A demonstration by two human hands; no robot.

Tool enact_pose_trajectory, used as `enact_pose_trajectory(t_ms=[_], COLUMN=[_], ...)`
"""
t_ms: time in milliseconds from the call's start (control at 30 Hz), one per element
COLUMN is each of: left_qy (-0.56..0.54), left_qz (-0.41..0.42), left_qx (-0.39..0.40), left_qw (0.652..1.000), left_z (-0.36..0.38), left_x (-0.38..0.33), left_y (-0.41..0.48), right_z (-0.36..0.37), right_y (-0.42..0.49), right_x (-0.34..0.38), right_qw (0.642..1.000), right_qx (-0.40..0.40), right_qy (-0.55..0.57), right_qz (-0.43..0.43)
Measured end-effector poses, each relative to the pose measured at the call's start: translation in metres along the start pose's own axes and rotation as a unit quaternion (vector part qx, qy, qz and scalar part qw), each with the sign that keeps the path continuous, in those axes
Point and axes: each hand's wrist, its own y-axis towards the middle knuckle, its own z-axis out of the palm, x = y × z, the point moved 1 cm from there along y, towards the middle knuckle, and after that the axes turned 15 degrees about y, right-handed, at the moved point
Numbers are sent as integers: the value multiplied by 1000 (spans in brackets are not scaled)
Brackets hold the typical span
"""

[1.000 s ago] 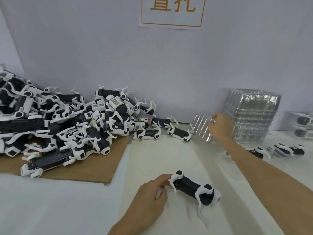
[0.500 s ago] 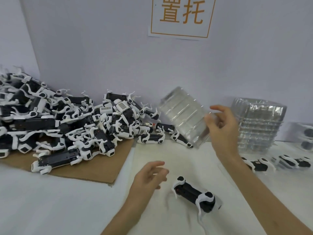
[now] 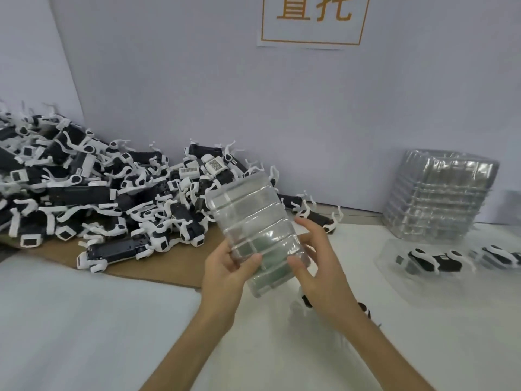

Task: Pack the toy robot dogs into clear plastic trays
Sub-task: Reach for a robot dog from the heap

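Behind clear tray (image 3: pixel 253 221), toy dog pile (image 3: pixel 98 193); beneath right hand (image 3: pixel 324 277), half-hidden dog (image 3: pixel 306 302).

A pale grey-lilac back wall (image 3: pixel 197 80) rose from the far edge of the worktop (image 3: pixel 423 328) and filled most of the view. High on it, right of the middle, a white paper sign (image 3: pixel 311 29) was stuck flat, with large orange characters inside a thin orange frame; its top was cut off. At the far left corner a lighter side wall (image 3: pixel 28 60) met the back wall in a slanting seam. The worktop was white. A brown cardboard sheet (image 3: pixel 146 263) lay flat toward its far left, and a white padded sheet (image 3: pixel 84 328) covered its near left. The light was soft and even, with faint shadows.
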Motion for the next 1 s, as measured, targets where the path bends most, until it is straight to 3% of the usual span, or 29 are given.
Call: enact_pose_trajectory(t_ms=[100,233,400,700,900,1000], left_qy=[21,31,18,75,82,76], left_qz=[-16,-35,-62,-55,-55,-48], left_qx=[15,63,96,78,63,47], left_qw=[1000,997,993,993,993,995], left_z=[-1,3,5,0,-1,-11], left_x=[4,8,11,12,15,12], left_y=[-1,-5,-5,1,3,4], right_z=[1,0,-15,-22,-30,-40], right_y=[2,2,6,9,11,12], right_x=[-1,-2,-1,-11,-14,-14], right_qw=[996,994,986,976,980,982], right_qx=[26,-11,20,-46,37,28], right_qy=[20,30,64,124,139,132], right_qz=[81,102,150,175,134,130])
